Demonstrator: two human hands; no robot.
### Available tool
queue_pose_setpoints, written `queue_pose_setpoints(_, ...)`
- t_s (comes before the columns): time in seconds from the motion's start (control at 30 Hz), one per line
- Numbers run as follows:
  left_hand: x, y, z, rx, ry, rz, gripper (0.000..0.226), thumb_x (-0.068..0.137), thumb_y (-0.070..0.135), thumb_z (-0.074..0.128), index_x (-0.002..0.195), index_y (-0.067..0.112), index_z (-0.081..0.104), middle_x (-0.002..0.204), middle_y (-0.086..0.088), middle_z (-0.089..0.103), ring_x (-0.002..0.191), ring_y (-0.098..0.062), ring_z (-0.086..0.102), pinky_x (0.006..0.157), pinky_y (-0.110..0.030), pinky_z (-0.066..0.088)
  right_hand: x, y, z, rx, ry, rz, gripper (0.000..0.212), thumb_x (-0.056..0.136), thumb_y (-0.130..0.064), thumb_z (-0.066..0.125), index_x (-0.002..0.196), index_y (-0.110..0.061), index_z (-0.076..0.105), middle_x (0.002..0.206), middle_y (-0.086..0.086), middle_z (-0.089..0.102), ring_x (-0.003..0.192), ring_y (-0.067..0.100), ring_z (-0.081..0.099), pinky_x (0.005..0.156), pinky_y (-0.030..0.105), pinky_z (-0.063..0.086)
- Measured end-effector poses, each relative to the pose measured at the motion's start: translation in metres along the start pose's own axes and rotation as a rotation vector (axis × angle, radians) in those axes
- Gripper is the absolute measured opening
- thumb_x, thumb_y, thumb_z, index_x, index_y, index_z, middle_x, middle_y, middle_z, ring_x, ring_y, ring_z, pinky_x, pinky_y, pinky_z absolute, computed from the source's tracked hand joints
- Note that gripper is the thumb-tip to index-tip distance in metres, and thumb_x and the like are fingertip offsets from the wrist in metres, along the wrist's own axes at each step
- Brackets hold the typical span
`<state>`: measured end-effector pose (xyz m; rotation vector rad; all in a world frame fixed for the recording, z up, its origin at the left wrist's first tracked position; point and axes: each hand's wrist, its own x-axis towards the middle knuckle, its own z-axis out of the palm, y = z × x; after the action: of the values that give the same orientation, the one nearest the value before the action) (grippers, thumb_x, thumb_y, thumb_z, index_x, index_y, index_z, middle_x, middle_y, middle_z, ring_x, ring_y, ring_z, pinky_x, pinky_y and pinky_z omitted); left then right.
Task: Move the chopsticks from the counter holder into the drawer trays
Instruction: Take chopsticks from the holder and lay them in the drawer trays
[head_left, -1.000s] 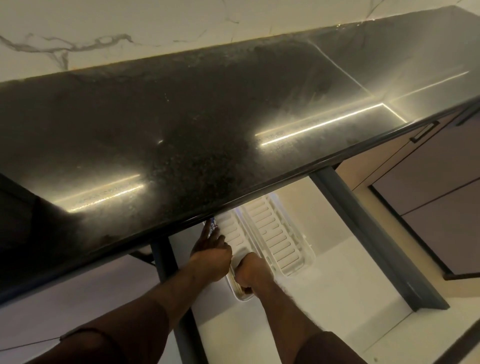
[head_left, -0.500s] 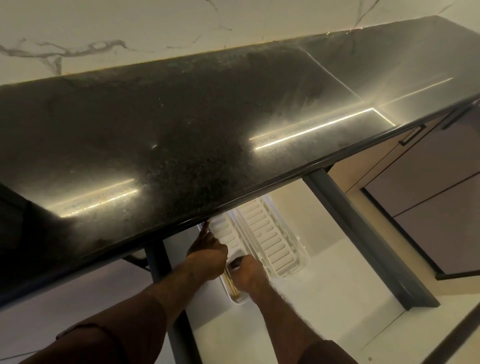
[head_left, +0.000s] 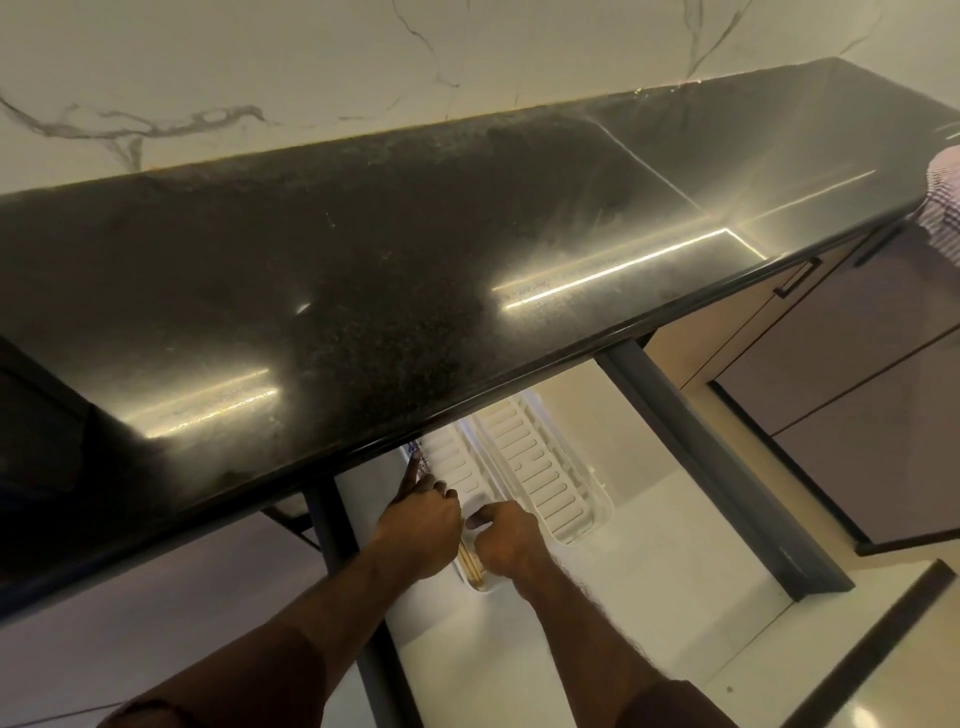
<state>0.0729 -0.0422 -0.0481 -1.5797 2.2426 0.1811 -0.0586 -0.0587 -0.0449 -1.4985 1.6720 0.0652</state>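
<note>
A drawer (head_left: 649, 597) stands pulled out under the black counter (head_left: 415, 270), with two white slotted trays in it. The left tray (head_left: 457, 467) holds wooden chopsticks (head_left: 470, 566); their near ends show between my hands and a patterned far end pokes out by my fingertip. My left hand (head_left: 421, 525) lies over the chopsticks, fingers curled on them, index finger stretched forward along them. My right hand (head_left: 506, 543) is curled at the tray's near end, thumb touching the tray floor; what it grips is hidden. The right tray (head_left: 540, 467) holds nothing. No counter holder is in view.
The counter's front edge overhangs the back of the drawer and hides the trays' far ends. Dark drawer sides (head_left: 701, 467) run along left and right. Cabinet fronts with a black handle (head_left: 797, 278) lie to the right. Striped fabric (head_left: 943, 197) shows at the right edge.
My hands stay at the left tray's near end. The right hand has loosened from a fist and shifted right, uncovering the chopsticks' near ends. The view has tilted slightly.
</note>
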Motion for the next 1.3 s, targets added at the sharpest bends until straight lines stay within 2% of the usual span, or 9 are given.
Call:
queue_pose_setpoints(0.3,-0.041,0.005,-0.009,-0.177,0.062,0.019,0.040,0.098,0.032,0.045,0.134,0.014,0.048,0.136,-0.007,0.056,0.135,-0.025,0.041,0.116,-0.055,-0.005,-0.053,-0.004,-0.014,0.121,0.103,0.008,0.029,0.091,-0.009,0.061,0.119,-0.014,0.068,0.126,0.006,0.064,0.114,0.025,0.061,0.100,0.031,0.050)
queue_pose_setpoints(0.5,-0.073,0.014,-0.017,-0.288,0.140,-0.026,0.040,0.098,0.032,0.040,0.135,0.016,0.048,0.139,-0.004,0.054,0.134,-0.020,0.042,0.117,-0.051,-0.001,-0.102,-0.010,-0.031,0.247,0.153,0.000,0.028,0.091,-0.002,0.055,0.115,-0.011,0.069,0.119,0.013,0.066,0.109,0.033,0.063,0.075,0.026,0.051)
queue_pose_setpoints(0.6,-0.097,0.022,-0.025,-0.369,0.186,-0.083,0.047,0.099,0.036,0.039,0.142,0.017,0.040,0.147,-0.003,0.047,0.139,-0.019,0.036,0.117,-0.050,-0.006,-0.129,-0.014,-0.039,0.262,0.164,-0.045,0.028,0.090,0.000,0.056,0.113,-0.011,0.069,0.122,0.015,0.065,0.111,0.034,0.062,0.076,0.027,0.052)
queue_pose_setpoints(0.73,-0.137,0.034,-0.045,-0.454,0.221,-0.190,0.051,0.101,0.040,0.033,0.146,0.018,0.034,0.153,-0.004,0.039,0.143,-0.018,0.030,0.118,-0.047,-0.005,-0.168,-0.018,-0.042,0.269,0.185,-0.147,0.030,0.088,0.001,0.054,0.108,-0.013,0.072,0.117,0.013,0.068,0.101,0.030,0.066,0.072,0.027,0.054)
queue_pose_setpoints(0.87,-0.179,0.038,-0.070,-0.586,0.293,-0.272,0.052,0.100,0.038,0.037,0.148,0.019,0.032,0.155,-0.003,0.035,0.144,-0.018,0.027,0.120,-0.040,0.004,-0.210,-0.028,-0.046,0.225,0.210,-0.304,0.028,0.091,-0.003,0.054,0.112,-0.012,0.071,0.116,0.011,0.070,0.093,0.020,0.062,0.081,0.028,0.049)
queue_pose_setpoints(1.0,-0.220,0.031,-0.103,-0.598,0.447,-0.308,0.049,0.100,0.034,0.042,0.145,0.015,0.038,0.150,-0.005,0.043,0.139,-0.021,0.035,0.118,-0.038,0.015,-0.245,-0.049,-0.052,0.232,0.260,-0.433,0.026,0.094,-0.009,0.057,0.116,-0.015,0.070,0.114,0.008,0.070,0.100,0.024,0.067,0.077,0.026,0.050)
queue_pose_setpoints(1.1,-0.253,0.017,-0.124,-0.611,0.522,-0.346,0.047,0.100,0.032,0.043,0.143,0.015,0.040,0.148,-0.006,0.045,0.137,-0.022,0.038,0.117,-0.039,0.023,-0.268,-0.077,-0.054,0.265,0.255,-0.530,0.024,0.093,-0.010,0.058,0.112,-0.018,0.070,0.106,0.007,0.072,0.095,0.022,0.068,0.071,0.025,0.054)
queue_pose_setpoints(1.2,-0.281,-0.001,-0.138,-0.612,0.611,-0.386,0.048,0.099,0.032,0.045,0.143,0.014,0.041,0.147,-0.008,0.046,0.136,-0.023,0.040,0.114,-0.037,0.028,-0.284,-0.109,-0.054,0.300,0.234,-0.625,0.024,0.088,-0.006,0.061,0.103,-0.019,0.073,0.091,-0.002,0.072,0.086,0.014,0.068,0.078,0.030,0.060)
queue_pose_setpoints(1.3,-0.304,-0.027,-0.146,-0.626,0.689,-0.444,0.049,0.099,0.033,0.046,0.144,0.014,0.040,0.147,-0.008,0.046,0.136,-0.023,0.041,0.110,-0.034,0.031,-0.294,-0.142,-0.047,0.310,0.206,-0.688,0.023,0.087,-0.007,0.063,0.100,-0.022,0.074,0.078,-0.010,0.068,0.074,0.005,0.064,0.064,0.021,0.057)
